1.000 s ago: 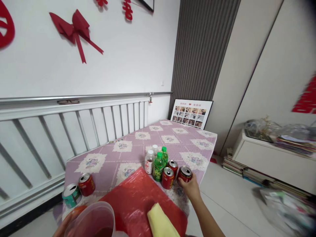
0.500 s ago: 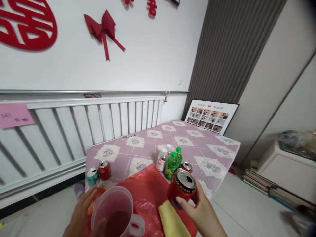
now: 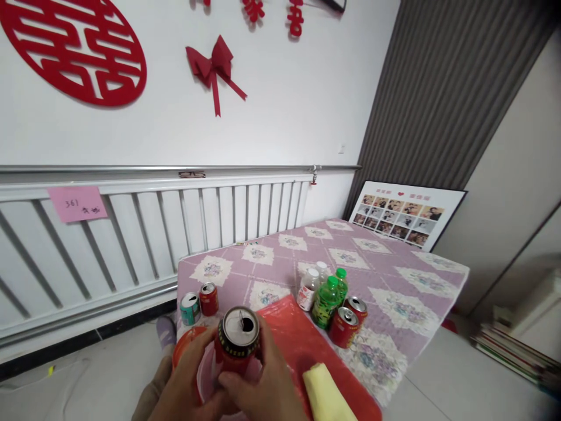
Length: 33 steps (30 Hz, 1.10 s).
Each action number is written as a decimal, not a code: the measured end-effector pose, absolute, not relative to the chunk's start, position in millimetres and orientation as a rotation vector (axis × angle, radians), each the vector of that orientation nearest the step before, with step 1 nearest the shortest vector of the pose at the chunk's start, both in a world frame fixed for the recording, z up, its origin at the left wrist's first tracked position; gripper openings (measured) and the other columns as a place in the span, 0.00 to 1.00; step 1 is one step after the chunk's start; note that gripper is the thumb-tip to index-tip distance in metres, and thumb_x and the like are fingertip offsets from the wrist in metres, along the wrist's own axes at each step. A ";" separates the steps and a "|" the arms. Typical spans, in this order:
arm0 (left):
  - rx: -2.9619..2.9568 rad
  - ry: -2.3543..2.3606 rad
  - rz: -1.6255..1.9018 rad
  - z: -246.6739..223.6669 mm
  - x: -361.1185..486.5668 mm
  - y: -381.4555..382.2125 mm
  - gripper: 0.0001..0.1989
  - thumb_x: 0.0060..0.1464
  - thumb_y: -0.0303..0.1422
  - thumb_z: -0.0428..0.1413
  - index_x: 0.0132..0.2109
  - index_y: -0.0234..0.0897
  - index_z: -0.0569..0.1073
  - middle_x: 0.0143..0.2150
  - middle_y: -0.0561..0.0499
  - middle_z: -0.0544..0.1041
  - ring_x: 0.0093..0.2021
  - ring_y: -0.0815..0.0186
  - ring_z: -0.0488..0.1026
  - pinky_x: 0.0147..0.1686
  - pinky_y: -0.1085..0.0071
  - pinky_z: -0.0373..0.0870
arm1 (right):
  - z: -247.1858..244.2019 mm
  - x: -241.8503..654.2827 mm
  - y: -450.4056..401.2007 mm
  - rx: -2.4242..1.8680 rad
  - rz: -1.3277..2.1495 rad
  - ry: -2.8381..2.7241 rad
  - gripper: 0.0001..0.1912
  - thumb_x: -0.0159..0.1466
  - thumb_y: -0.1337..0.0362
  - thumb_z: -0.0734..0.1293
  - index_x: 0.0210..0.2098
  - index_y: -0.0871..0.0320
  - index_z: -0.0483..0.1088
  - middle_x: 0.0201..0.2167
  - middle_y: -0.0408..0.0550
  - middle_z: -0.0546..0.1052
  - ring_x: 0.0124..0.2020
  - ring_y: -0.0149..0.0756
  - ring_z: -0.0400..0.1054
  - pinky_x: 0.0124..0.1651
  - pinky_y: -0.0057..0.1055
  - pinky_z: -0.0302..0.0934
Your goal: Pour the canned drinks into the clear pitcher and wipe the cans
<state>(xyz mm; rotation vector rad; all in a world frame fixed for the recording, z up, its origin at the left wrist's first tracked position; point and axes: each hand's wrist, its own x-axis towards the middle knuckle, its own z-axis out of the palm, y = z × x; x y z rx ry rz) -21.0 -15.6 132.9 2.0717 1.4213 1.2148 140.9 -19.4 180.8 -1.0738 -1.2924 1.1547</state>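
A red drink can (image 3: 236,345) with an opened silver top is held upright low in the head view. My right hand (image 3: 269,383) wraps round its right side, thumb across the front. My left hand (image 3: 190,380) closes on the can's left side. Under and behind the hands is a translucent pink jug (image 3: 204,377), mostly hidden by them. The rim of an orange-red bowl-like thing (image 3: 182,345) shows beside my left hand. A folded yellow cloth (image 3: 328,394) lies on a red plastic sheet (image 3: 291,327) to the right.
Right of the sheet stand several bottles (image 3: 325,301) with green or white caps and two red cans (image 3: 345,327). A teal can (image 3: 190,309) and another red can (image 3: 208,299) stand left on the purple floral tablecloth (image 3: 272,257). A radiator (image 3: 210,216) runs behind.
My right hand has brought the red can left, over the jug. My left hand has moved from the jug's side onto the can. The view has shifted left.
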 end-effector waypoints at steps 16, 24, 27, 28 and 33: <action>1.964 1.455 1.290 135.4 -47.7 -2.2 0.31 0.44 0.31 0.58 0.58 0.39 0.63 0.54 0.44 0.76 0.53 0.51 0.74 0.50 0.59 0.74 | 151.9 138.6 -14.1 -1.099 1.227 -1.204 0.39 0.52 0.70 0.67 0.62 0.53 0.53 0.57 0.53 0.70 0.53 0.41 0.68 0.53 0.38 0.64; 2.264 1.522 1.149 161.8 -71.4 10.9 0.29 0.44 0.32 0.57 0.56 0.41 0.62 0.50 0.45 0.77 0.48 0.54 0.76 0.45 0.61 0.76 | 105.1 186.9 -22.1 -1.365 0.956 -1.144 0.24 0.60 0.53 0.65 0.54 0.55 0.64 0.51 0.56 0.74 0.53 0.44 0.69 0.52 0.38 0.66; 2.397 1.545 1.025 156.5 -80.7 15.6 0.29 0.47 0.34 0.58 0.57 0.43 0.61 0.53 0.45 0.75 0.49 0.53 0.75 0.47 0.58 0.73 | 96.6 188.6 -26.6 -1.405 0.933 -1.210 0.24 0.62 0.53 0.63 0.54 0.58 0.65 0.45 0.56 0.75 0.45 0.41 0.72 0.46 0.34 0.69; 2.434 1.543 0.980 154.9 -83.2 17.0 0.29 0.48 0.34 0.58 0.58 0.43 0.60 0.53 0.44 0.74 0.50 0.53 0.74 0.48 0.57 0.72 | 95.4 187.7 -27.3 -1.423 0.902 -1.238 0.24 0.61 0.53 0.63 0.53 0.59 0.65 0.42 0.55 0.76 0.42 0.41 0.72 0.44 0.33 0.69; 2.588 1.495 0.859 154.4 -89.7 22.4 0.32 0.46 0.29 0.58 0.58 0.44 0.59 0.54 0.45 0.73 0.52 0.52 0.71 0.51 0.55 0.67 | 88.9 180.7 -26.2 -1.452 0.824 -1.331 0.24 0.62 0.51 0.61 0.52 0.59 0.67 0.31 0.47 0.74 0.33 0.37 0.72 0.38 0.30 0.69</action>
